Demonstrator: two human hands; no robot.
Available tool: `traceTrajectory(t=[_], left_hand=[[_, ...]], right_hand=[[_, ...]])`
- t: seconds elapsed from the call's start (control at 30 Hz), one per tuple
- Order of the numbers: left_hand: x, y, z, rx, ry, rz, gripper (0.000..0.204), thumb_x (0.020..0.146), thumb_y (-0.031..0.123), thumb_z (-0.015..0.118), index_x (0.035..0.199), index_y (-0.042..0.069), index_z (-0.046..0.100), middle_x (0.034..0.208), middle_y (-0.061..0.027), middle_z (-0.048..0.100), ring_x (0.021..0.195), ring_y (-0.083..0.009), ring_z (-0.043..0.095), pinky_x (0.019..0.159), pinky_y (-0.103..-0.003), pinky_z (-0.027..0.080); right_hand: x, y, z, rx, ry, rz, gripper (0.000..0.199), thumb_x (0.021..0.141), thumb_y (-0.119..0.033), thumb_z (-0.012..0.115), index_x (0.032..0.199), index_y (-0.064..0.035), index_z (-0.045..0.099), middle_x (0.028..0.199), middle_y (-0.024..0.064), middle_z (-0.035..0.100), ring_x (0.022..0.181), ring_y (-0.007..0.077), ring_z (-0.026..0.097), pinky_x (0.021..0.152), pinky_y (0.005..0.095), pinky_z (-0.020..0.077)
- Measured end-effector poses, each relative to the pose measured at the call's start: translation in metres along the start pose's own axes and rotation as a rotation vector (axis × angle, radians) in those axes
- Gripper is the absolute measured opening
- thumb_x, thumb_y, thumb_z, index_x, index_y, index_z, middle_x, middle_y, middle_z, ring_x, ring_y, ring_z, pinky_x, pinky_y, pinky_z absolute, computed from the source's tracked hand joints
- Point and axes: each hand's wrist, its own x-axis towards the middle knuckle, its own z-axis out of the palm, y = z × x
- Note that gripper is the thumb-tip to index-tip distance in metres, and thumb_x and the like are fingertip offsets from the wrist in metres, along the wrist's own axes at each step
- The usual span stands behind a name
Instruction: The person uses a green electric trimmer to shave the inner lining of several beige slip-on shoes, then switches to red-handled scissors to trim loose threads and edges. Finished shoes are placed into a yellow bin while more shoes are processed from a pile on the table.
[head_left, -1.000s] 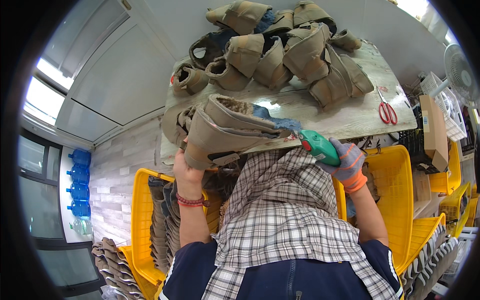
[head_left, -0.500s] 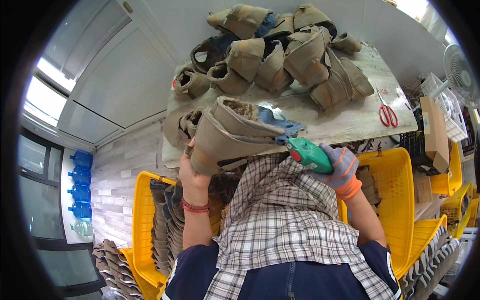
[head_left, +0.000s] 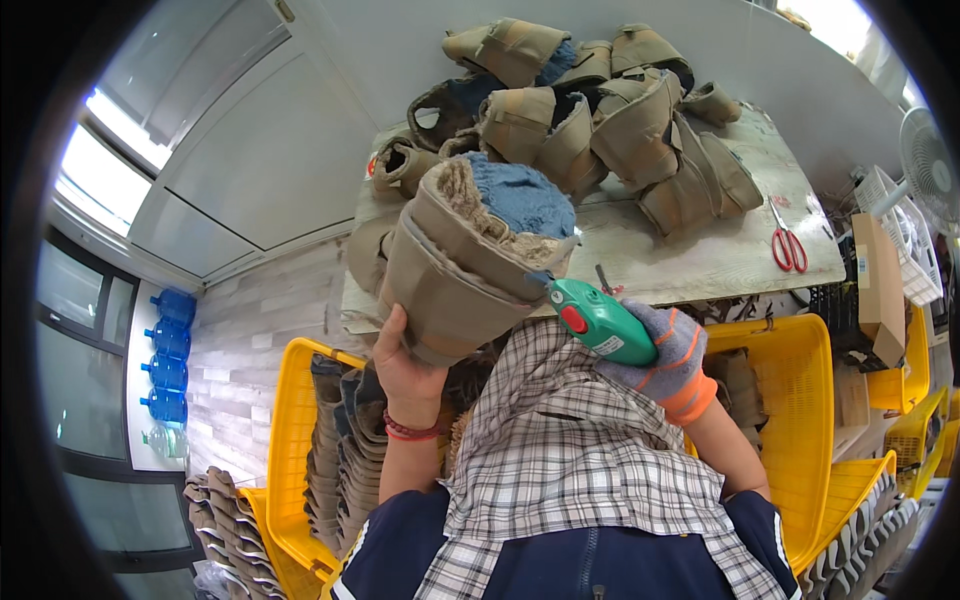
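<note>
At frame centre, the bare left hand (head_left: 405, 365) grips the tan fleece-lined boot upper (head_left: 470, 262) from below; the gloved right hand (head_left: 665, 355) clasps a green handheld tool (head_left: 598, 320), tip touching its right rim.

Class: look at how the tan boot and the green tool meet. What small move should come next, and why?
Probably ease the green tool along the boot rim: its tip sits at the fuzzy collar edge, the left hand props the boot from below, and the gloved right hand grips the tool.

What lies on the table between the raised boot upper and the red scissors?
In the head view, only bare tabletop separates the tan boot upper from the red scissors.
</note>
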Motion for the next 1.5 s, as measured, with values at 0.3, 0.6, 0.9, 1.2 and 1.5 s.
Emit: traceTrajectory(t=[0.3, 0.6, 0.9, 1.2, 1.5], left_hand=[[-0.013, -0.017, 0.000, 0.292, -0.053, 0.127, 0.046, 0.081, -0.009, 0.060, 0.125, 0.003, 0.050, 0.118, -0.0105, 0.059, 0.106, -0.0231, 0.059, 0.081, -0.035, 0.055], [-0.011, -0.035, -0.020, 1.202, -0.239, 0.502, 0.026, 0.081, -0.001, 0.068, 0.106, -0.001, 0.061, 0.098, -0.0086, 0.066, 0.085, -0.0173, 0.062, 0.074, -0.026, 0.047], [-0.008, -0.038, -0.028, 1.640, -0.679, 0.601, 0.022, 0.079, 0.000, 0.064, 0.101, 0.000, 0.065, 0.102, -0.0166, 0.065, 0.095, -0.0335, 0.062, 0.081, -0.039, 0.048], [0.088, -0.020, 0.047, 1.829, -0.840, 0.935, 0.028, 0.072, -0.002, 0.060, 0.100, 0.001, 0.063, 0.107, -0.0191, 0.060, 0.102, -0.0407, 0.053, 0.092, -0.047, 0.039], [0.262, -0.062, 0.162, 1.215, -0.659, 0.200, 0.030, 0.080, 0.000, 0.064, 0.110, 0.001, 0.062, 0.101, -0.0042, 0.067, 0.091, -0.0127, 0.062, 0.082, -0.028, 0.049]], right_hand=[[0.009, -0.010, 0.015, 0.268, -0.029, 0.267, 0.054, 0.063, -0.028, 0.084, 0.106, -0.0034, 0.063, 0.081, 0.0119, 0.068, 0.069, 0.0205, 0.066, 0.064, 0.0295, 0.0521], [0.014, -0.011, 0.018, 0.213, 0.022, 0.357, 0.054, 0.067, -0.029, 0.083, 0.107, -0.0022, 0.060, 0.078, 0.0110, 0.068, 0.066, 0.0170, 0.066, 0.061, 0.0272, 0.0519], [0.033, -0.022, 0.008, 0.635, 0.078, 0.613, 0.041, 0.074, -0.020, 0.078, 0.103, 0.0013, 0.059, 0.078, 0.0039, 0.066, 0.068, 0.0054, 0.060, 0.059, 0.0201, 0.0487], [0.056, 0.001, -0.032, 0.611, 0.400, 0.536, 0.030, 0.078, -0.020, 0.076, 0.095, -0.0015, 0.060, 0.071, -0.0009, 0.059, 0.057, 0.0044, 0.050, 0.051, 0.0201, 0.0411], [0.011, 0.039, -0.061, 0.500, 0.509, 0.614, 0.029, 0.080, -0.019, 0.074, 0.097, -0.0014, 0.060, 0.068, -0.0017, 0.055, 0.056, 0.0043, 0.047, 0.051, 0.0197, 0.0389]])
